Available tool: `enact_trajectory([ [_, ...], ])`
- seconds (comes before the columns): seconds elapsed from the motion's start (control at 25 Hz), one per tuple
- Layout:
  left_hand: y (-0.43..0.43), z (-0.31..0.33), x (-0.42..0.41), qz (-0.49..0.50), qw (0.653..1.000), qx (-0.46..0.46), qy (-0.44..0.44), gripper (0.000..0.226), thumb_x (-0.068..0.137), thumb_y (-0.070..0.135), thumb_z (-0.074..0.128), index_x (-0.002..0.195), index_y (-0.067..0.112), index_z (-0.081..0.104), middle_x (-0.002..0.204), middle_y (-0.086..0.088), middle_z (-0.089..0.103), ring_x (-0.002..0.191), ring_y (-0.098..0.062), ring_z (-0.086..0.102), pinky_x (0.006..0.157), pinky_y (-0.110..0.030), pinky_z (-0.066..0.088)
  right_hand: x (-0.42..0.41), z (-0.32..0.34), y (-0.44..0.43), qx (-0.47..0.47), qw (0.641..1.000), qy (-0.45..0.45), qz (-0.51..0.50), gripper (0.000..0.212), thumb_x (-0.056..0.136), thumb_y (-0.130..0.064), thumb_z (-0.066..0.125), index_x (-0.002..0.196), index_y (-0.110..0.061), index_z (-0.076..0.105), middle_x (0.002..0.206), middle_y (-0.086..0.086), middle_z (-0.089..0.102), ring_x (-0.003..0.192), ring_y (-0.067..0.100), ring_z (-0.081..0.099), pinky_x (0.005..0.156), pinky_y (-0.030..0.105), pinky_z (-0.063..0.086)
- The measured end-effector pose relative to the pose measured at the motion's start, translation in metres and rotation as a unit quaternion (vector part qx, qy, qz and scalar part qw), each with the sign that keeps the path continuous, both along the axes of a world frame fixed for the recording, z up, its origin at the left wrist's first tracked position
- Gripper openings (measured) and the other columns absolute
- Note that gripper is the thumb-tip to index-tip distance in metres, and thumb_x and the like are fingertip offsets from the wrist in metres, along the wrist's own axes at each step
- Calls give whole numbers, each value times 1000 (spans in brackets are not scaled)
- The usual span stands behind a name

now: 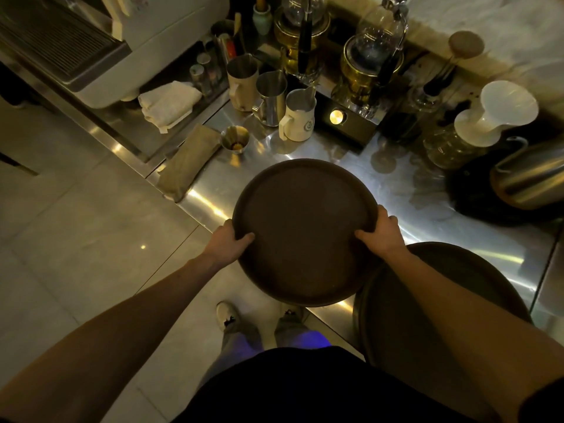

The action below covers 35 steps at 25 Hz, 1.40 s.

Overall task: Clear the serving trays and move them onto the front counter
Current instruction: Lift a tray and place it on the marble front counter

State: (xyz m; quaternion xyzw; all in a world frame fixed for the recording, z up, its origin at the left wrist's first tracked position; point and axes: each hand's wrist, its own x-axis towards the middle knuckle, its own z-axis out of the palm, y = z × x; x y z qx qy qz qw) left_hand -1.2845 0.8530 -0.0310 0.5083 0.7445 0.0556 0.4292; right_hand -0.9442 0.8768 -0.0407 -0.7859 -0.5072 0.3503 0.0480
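A round dark brown serving tray [305, 215] with nothing on it is held level over the near edge of the steel counter [427, 190]. My left hand [227, 242] grips its left rim, thumb on top. My right hand [380, 235] grips its right rim the same way. A second round brown tray [476, 270] lies on the counter at the lower right, partly hidden under my right forearm; the visible part of it is bare.
Behind the tray stand metal milk jugs [270, 97], a white jug [299, 116], a small metal cup [234, 140] and a folded brown cloth [189, 161]. Glass siphon brewers [370, 61], a white dripper on a glass server [488, 117] and a metal kettle [531, 178] crowd the right. An espresso machine [91, 47] stands at the left.
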Motion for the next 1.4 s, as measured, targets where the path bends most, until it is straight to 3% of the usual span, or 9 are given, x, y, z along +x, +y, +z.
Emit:
enact_trajectory([
  [0.12,-1,-4,-2,20,1000,-4,-8,66,85,47,65,134,7,46,124,-13,60,109,-31,63,87,-45,58,-1,-2,-1,13,1000,3,-19,76,84,-27,74,146,-15,31,139,21,43,123,42,51,99,51,49],
  [0.44,9,4,-2,63,996,60,18,61,86,39,68,130,6,43,121,-13,57,108,-28,60,80,-37,55,-6,2,8,45,996,41,-58,65,85,-24,72,140,-9,41,135,19,50,118,38,56,96,47,50],
  [0.64,16,20,0,68,991,117,21,62,88,36,66,136,5,41,131,-15,52,113,-28,57,82,-33,52,-8,5,15,74,989,95,-86,55,85,-20,71,134,-11,48,129,16,57,114,36,60,93,44,52],
  [0.88,16,41,1,88,977,188,39,61,91,30,64,141,4,39,140,-13,42,125,-26,47,90,-26,41,-15,15,29,100,973,172,-118,58,89,-15,67,142,-15,43,142,12,49,123,33,54,97,40,47],
  [1.04,18,49,0,118,971,203,35,60,90,28,64,140,4,40,139,-14,43,124,-26,47,94,-32,45,-21,24,44,109,969,189,-120,55,89,-15,66,140,-17,45,140,11,51,121,32,55,93,36,48],
  [1.4,22,53,3,140,967,208,36,58,90,30,64,137,5,42,136,-13,44,116,-25,51,85,-30,45,-16,40,25,142,960,198,-140,52,91,-17,65,140,-18,46,141,10,52,122,31,55,97,38,48],
])
